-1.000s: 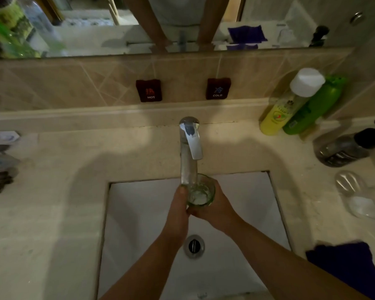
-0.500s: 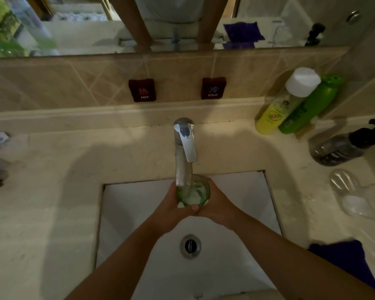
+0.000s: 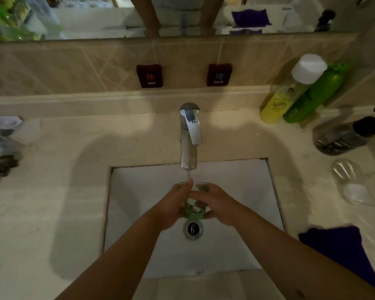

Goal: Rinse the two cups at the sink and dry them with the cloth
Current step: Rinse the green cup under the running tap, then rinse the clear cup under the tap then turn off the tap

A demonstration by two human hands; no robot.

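Note:
A clear glass cup with green leaf print (image 3: 193, 210) is tilted over the white sink (image 3: 139, 213), under a thin stream from the chrome tap (image 3: 189, 137). My left hand (image 3: 171, 204) grips its left side, thumb at the rim. My right hand (image 3: 217, 204) wraps its right side. A second clear cup (image 3: 346, 172) lies on its side on the counter at the right. The dark blue cloth (image 3: 342, 250) lies on the counter at the lower right.
A yellow bottle (image 3: 277, 100), a green bottle (image 3: 312, 98) and a dark pump bottle (image 3: 344, 135) stand at the back right. The drain (image 3: 193, 229) sits below the cup. Hot and cold tags hang on the tiled wall. Small items crowd the left counter edge.
Both hands have lowered the cup away from the spout and nearer the drain, and tipped it. Water now falls visibly onto the rim.

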